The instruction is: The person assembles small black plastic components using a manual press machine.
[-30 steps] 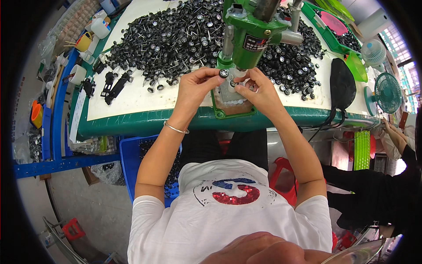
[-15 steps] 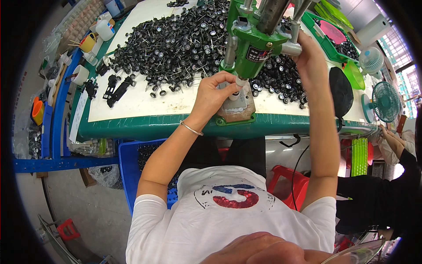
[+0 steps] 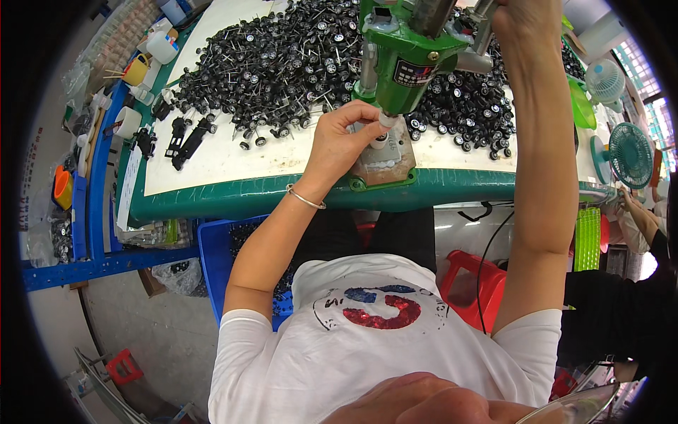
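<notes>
My left hand [image 3: 351,136] is at the foot of a green hand press [image 3: 404,74], thumb and forefinger pinched together just under its pale tip. Whatever is between those fingers is too small and covered to make out. Below them is the press's base plate [image 3: 381,173], with a light metal block on it. My right arm reaches up past the press. At the top edge, my right hand [image 3: 526,21] is beside the press's metal lever [image 3: 484,32]; its fingers are mostly out of the picture, so I cannot tell its grip.
A big heap of small black wheels on metal axles [image 3: 282,71] covers the table behind the press, with loose wheels [image 3: 459,116] to its right. Black toy chassis [image 3: 191,145] lie at the left. Below are a blue bin [image 3: 215,265] and a red stool [image 3: 470,283]. A green fan [image 3: 628,157] stands right.
My right hand has moved up and away, from beside the press's side bar to the top edge. My left hand keeps its pinch under the press tip. The whole view has shifted slightly.
</notes>
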The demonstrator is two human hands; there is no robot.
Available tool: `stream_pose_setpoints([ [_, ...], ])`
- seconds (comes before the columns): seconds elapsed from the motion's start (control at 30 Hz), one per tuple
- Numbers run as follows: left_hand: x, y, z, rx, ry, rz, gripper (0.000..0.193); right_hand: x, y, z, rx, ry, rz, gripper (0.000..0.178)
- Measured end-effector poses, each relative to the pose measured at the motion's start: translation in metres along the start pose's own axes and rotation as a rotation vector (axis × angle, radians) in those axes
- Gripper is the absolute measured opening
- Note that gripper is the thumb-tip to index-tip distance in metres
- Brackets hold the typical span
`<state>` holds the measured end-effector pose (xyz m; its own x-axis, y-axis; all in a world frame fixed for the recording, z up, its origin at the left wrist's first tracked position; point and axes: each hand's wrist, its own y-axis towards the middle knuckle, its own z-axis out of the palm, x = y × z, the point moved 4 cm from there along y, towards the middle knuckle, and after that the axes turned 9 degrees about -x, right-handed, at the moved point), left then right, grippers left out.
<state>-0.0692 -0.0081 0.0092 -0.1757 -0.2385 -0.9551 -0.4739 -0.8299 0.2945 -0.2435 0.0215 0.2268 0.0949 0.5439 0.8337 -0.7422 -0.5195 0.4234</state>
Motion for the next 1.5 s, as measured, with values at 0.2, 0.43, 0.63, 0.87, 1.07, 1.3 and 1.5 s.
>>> stream_pose_setpoints([
  [0.2,0.001,0.0,0.003,-0.002,-0.011,-0.046,0.01,0.017,-0.021,-0.007,0.073,0.123,-0.284,0.026],
  [0.43,0.0,0.0,0.002,-0.005,0.003,-0.046,0.01,0.017,-0.025,-0.017,0.156,0.119,-0.469,0.028],
  [0.63,0.008,-0.003,-0.002,-0.022,0.067,-0.045,0.014,0.017,-0.044,-0.033,0.059,0.293,-0.42,0.026],
  [0.87,0.009,-0.007,0.004,-0.049,-0.111,-0.142,0.031,0.014,-0.044,-0.039,0.146,0.327,-0.488,0.028],
  [1.07,0.006,-0.008,0.005,-0.077,-0.193,-0.139,0.03,0.016,-0.053,-0.03,0.08,0.338,-0.479,0.031],
  [1.3,0.01,-0.004,0.005,0.004,0.022,-0.017,0.023,0.01,-0.015,-0.016,0.074,0.124,-0.237,0.026],
  [1.5,0.024,0.0,-0.006,-0.181,-0.405,-0.165,0.008,-0.028,0.025,-0.015,0.122,0.051,0.032,0.025],
])
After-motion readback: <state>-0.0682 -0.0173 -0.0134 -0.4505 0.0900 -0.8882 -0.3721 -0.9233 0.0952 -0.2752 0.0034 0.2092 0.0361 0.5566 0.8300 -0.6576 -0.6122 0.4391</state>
